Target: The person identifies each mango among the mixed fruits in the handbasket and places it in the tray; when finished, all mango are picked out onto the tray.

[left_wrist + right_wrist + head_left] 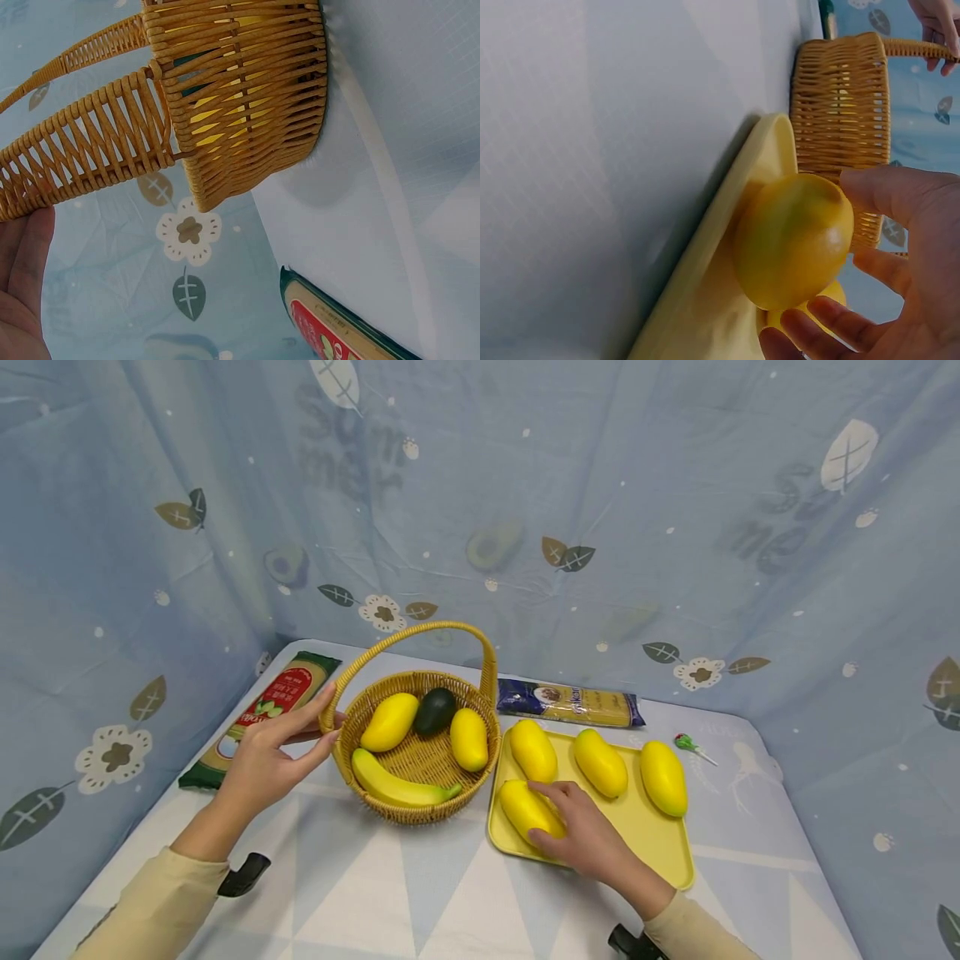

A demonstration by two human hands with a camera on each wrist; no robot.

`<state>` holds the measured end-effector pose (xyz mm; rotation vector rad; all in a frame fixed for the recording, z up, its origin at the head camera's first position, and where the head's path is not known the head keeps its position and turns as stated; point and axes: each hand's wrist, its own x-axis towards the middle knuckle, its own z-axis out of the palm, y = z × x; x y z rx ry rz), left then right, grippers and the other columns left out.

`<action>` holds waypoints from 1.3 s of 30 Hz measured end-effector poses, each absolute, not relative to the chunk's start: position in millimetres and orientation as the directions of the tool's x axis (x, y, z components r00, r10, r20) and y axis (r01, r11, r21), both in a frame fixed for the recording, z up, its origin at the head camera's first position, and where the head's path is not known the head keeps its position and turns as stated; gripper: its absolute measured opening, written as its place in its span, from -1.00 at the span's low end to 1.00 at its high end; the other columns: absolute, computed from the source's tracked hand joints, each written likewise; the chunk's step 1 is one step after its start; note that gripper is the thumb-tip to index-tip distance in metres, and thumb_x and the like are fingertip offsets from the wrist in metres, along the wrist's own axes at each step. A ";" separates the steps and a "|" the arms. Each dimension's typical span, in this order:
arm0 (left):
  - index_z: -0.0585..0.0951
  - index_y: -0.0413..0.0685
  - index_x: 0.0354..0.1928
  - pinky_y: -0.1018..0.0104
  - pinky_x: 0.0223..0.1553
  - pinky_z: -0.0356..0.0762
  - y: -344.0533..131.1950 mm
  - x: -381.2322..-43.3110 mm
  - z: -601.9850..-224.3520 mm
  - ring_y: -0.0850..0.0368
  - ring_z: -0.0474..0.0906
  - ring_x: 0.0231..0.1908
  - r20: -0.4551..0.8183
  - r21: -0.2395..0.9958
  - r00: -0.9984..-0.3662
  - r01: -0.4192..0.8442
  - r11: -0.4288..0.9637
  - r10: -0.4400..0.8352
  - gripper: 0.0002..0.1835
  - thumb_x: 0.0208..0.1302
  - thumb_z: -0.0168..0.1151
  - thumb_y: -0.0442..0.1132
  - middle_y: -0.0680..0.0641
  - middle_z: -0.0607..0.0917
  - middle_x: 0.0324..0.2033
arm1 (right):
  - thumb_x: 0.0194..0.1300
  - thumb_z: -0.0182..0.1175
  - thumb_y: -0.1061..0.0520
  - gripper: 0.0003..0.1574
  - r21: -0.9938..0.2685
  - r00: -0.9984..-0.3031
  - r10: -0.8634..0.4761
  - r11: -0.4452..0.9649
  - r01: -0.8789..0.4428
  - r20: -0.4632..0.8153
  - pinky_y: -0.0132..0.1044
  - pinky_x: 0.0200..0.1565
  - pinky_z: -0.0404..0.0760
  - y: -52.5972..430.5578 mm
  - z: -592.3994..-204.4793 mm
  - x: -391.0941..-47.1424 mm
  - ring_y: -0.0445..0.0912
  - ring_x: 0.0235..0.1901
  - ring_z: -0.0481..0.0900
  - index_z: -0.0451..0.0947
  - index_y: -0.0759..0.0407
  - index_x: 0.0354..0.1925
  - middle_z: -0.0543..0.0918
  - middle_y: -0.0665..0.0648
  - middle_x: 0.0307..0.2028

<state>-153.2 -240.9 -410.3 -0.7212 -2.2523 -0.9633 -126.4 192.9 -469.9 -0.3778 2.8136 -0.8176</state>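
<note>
The left hand (272,758) pinches the handle (489,675) of the basket (420,815), probably to steady it. The right hand (588,837) holds its fingers spread round the near-left mango (521,808) on the tray (654,843); whether they press it I cannot tell. That hand hides the mango's right end; the left wrist view crops the other.

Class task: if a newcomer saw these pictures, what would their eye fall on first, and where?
First, the wicker basket with its tall arched handle, left of centre on the table, holding two mangoes, a banana and a dark green fruit. Next, four more yellow mangoes on the tray to its right, the right hand at the front-left one.
</note>
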 end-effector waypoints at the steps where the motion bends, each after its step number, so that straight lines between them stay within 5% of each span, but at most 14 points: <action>1: 0.46 -0.08 0.43 0.65 -0.10 0.59 -241.0 -153.2 -410.3 0.57 0.60 -0.08 0.684 0.454 -0.686 0.666 0.592 0.247 -0.08 -0.06 0.51 -0.63 -0.12 0.81 -0.12 | 0.25 0.44 -0.19 -0.19 -0.546 -0.952 -0.289 0.816 -0.189 -0.103 0.11 0.21 0.56 192.9 -468.4 -126.9 0.04 0.17 0.49 0.45 -0.16 0.41 0.50 0.13 0.24; 19: 0.46 -0.06 0.44 0.66 -0.10 0.57 -241.6 -152.0 -409.6 0.55 0.61 -0.09 0.671 0.464 -0.703 0.647 0.606 0.237 -0.09 -0.03 0.51 -0.61 -0.12 0.80 -0.12 | 0.35 0.36 -0.12 -0.22 -0.543 -0.930 -0.362 0.769 -0.337 0.066 0.06 0.13 0.62 167.9 -431.5 -153.0 0.10 0.15 0.55 0.39 -0.12 0.46 0.49 0.12 0.28; 31: 0.46 -0.08 0.43 0.65 -0.10 0.59 -241.5 -153.1 -411.0 0.55 0.61 -0.08 0.680 0.456 -0.689 0.665 0.592 0.250 -0.09 -0.04 0.49 -0.62 -0.13 0.80 -0.11 | 0.36 0.35 -0.09 -0.21 -0.536 -0.893 -0.450 0.758 -0.372 -0.017 0.03 0.15 0.61 113.7 -409.5 -191.1 0.08 0.15 0.53 0.36 -0.14 0.48 0.46 0.17 0.28; 39: 0.45 -0.07 0.44 0.64 -0.09 0.59 -242.5 -152.8 -410.9 0.50 0.62 -0.07 0.672 0.457 -0.696 0.659 0.597 0.254 -0.10 -0.01 0.49 -0.61 -0.15 0.79 -0.09 | 0.39 0.29 -0.06 -0.21 -0.465 -0.864 -0.496 0.787 -0.406 -0.084 0.10 0.32 0.48 83.8 -416.6 -210.0 0.15 0.35 0.39 0.31 -0.12 0.51 0.38 0.22 0.41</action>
